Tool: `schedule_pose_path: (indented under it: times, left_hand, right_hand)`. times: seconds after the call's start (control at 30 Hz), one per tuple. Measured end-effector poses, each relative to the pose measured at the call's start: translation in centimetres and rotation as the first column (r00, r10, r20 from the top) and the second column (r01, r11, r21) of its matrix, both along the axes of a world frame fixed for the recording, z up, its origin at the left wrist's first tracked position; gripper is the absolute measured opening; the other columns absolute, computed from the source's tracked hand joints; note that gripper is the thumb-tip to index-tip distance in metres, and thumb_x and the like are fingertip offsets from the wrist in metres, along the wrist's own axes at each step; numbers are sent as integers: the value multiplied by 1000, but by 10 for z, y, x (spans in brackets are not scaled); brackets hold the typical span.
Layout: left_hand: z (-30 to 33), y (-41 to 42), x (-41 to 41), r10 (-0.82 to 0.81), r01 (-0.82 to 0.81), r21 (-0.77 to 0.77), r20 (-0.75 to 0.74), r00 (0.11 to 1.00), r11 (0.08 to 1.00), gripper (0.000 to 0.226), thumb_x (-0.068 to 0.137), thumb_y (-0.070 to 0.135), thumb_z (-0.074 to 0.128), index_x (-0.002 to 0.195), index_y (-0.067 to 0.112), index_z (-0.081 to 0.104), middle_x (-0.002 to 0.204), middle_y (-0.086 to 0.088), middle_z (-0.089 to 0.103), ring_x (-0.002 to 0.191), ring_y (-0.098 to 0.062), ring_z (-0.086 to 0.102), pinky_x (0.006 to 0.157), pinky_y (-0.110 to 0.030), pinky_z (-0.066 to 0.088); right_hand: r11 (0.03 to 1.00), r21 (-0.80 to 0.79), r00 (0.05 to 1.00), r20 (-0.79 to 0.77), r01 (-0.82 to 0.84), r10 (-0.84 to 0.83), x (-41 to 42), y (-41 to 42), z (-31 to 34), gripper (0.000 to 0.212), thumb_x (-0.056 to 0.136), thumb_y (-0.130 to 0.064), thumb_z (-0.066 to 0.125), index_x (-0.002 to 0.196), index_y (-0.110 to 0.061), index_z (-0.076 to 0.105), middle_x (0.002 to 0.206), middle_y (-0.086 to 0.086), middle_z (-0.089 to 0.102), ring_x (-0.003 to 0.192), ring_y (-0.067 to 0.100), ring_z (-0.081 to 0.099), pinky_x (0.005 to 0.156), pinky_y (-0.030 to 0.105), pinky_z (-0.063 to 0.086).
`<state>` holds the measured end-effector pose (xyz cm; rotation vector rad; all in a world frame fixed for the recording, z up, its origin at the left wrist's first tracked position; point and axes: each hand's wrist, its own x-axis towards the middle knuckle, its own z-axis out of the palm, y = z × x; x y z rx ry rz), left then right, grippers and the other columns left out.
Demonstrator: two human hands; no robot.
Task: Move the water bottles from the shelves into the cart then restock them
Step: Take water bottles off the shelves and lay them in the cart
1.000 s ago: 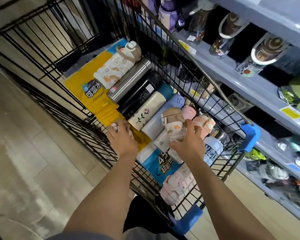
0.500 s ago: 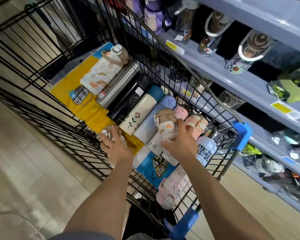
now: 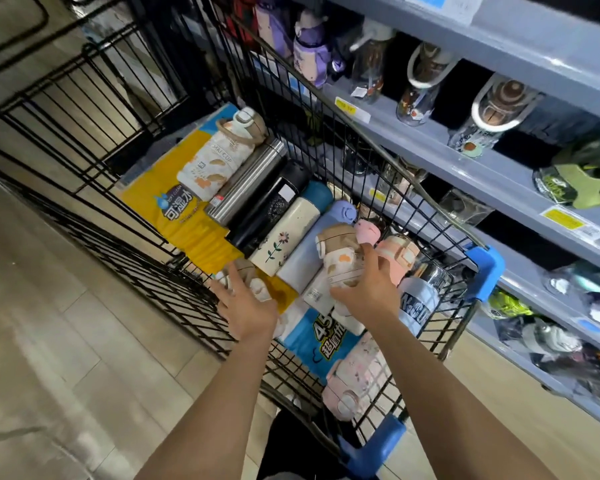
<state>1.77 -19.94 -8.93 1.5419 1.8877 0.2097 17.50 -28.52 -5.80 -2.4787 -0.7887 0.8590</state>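
A black wire cart holds several water bottles lying side by side on yellow and blue packs. My right hand grips a white bottle with a brown cap and orange prints, which lies on top of the row near the cart's right side. My left hand is spread flat, fingers straight, over a small beige-capped bottle at the cart's near left wall. Also in the row are a steel flask, a black flask and a cream flower flask.
Grey shelves on the right carry more bottles and yellow price tags, close against the cart's right side. A pink bottle lies in the near child-seat section. Pale wood floor stretches to the left.
My left hand's fingers have uncurled from the small bottle and now spread straight. The right hand keeps its hold on the brown-capped bottle. The view has shifted slightly.
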Motion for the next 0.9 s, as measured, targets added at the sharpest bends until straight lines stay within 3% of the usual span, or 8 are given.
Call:
schedule_pose_path:
  times: [0.2,0.3,0.37,0.47,0.57,0.77,0.83,0.9]
  left_hand:
    - [33,-13,7,-156,132,178,131,979,975,100,72,12,78,149,24,16,155,-15,6,136,-39,22,105,-46,31]
    - [58,-12,21,-253,177,277,269,929,944,103,71,11,79,149,28,14,157,-11,2,141,-32,17,105,-46,36]
    - [79,-12,34,-326,187,366,366,872,911,101,71,11,79,149,29,17,157,-9,1,141,-30,16,106,-44,36]
    - [116,-21,54,-428,202,476,434,793,856,99,71,10,79,148,29,19,157,-10,3,142,-28,13,102,-28,29]
    - [149,-36,74,-545,230,585,446,710,778,98,72,10,79,147,33,18,157,-9,4,143,-25,13,100,-25,30]
    - [212,-91,112,-708,271,693,480,518,668,97,72,7,77,146,32,18,157,-6,3,142,-21,14,87,10,8]
    - [228,-110,123,-755,277,731,472,455,623,98,72,9,77,142,40,16,157,0,1,143,-16,11,90,4,16]
    - [244,-133,134,-781,273,755,467,414,596,98,73,11,76,140,45,14,157,8,-1,142,-10,11,94,-12,24]
  right_hand:
    - [997,67,999,36,28,-30,-8,-6,28,87,72,-32,75,142,-29,22,136,6,37,90,26,55,66,35,49]
    - [986,134,993,64,95,-104,-13,-14,49,85,73,-32,74,141,-32,24,135,3,38,85,18,46,64,30,41]
    - [969,202,979,114,144,-169,-13,-22,67,84,72,-34,75,141,-33,26,131,2,40,88,20,50,65,29,40]
    - [914,363,945,194,180,-264,-8,-39,100,81,71,-35,76,139,-30,33,128,0,44,103,19,52,68,28,36]
    - [841,487,900,216,237,-379,2,-62,139,80,66,-38,76,134,-34,35,126,-3,44,104,16,49,71,33,43]
    - [690,666,795,239,284,-558,26,-119,206,88,66,-34,78,140,-36,29,133,-4,41,111,16,50,77,31,42]
    - [650,699,774,221,298,-593,36,-139,223,91,67,-33,79,142,-35,27,136,-4,38,112,16,50,77,31,41]
    - [637,714,763,230,289,-604,47,-164,237,93,68,-33,79,144,-35,25,140,-4,36,113,16,49,77,31,39]
